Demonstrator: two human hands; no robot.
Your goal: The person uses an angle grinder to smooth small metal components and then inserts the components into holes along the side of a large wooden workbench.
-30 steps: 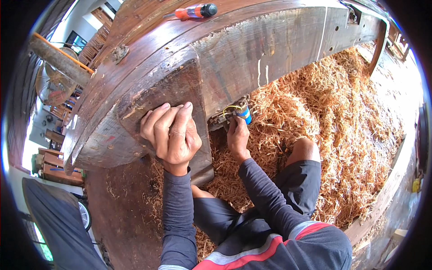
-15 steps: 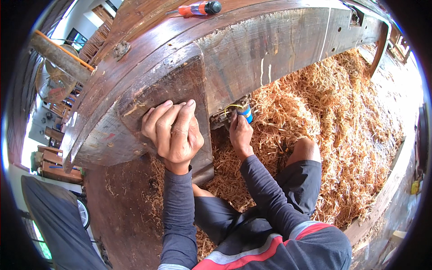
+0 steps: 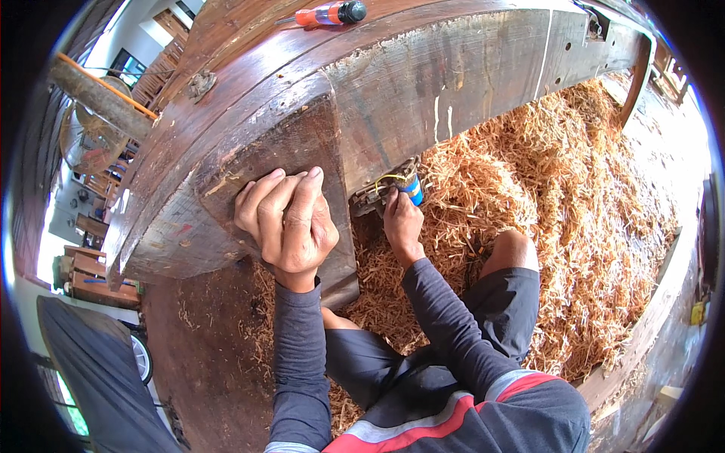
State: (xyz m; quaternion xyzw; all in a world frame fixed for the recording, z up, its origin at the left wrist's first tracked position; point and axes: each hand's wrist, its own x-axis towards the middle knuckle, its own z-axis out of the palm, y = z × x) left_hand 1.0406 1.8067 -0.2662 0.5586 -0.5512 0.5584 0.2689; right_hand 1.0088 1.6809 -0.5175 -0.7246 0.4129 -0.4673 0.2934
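Note:
In front of me, a thick dark-brown wooden block (image 3: 310, 124) joins a long curved wooden piece (image 3: 468, 90). My left hand (image 3: 287, 223) is against the block's face, fingers bent and close together, thumb hidden; anything inside it is out of sight. To its right, my right hand (image 3: 404, 225) is closed at a small blue cylinder (image 3: 414, 192) under the long piece's lower edge, its fingers pressed together and touching the cylinder. A thin yellow wire (image 3: 389, 177) bends over a dirty metal part beside it.
A screwdriver (image 3: 331, 13) with an orange and black handle lies on the wood at the top. Wood shavings (image 3: 529, 189) are heaped on the right, around my legs. Dark cloth (image 3: 94, 370) hangs at lower left, beside a wheel (image 3: 141, 359). A plank (image 3: 642, 340) borders the shavings.
The view has shifted very slightly, so the wood and screwdriver sit a little further left. Both hands keep almost the same places and grips.

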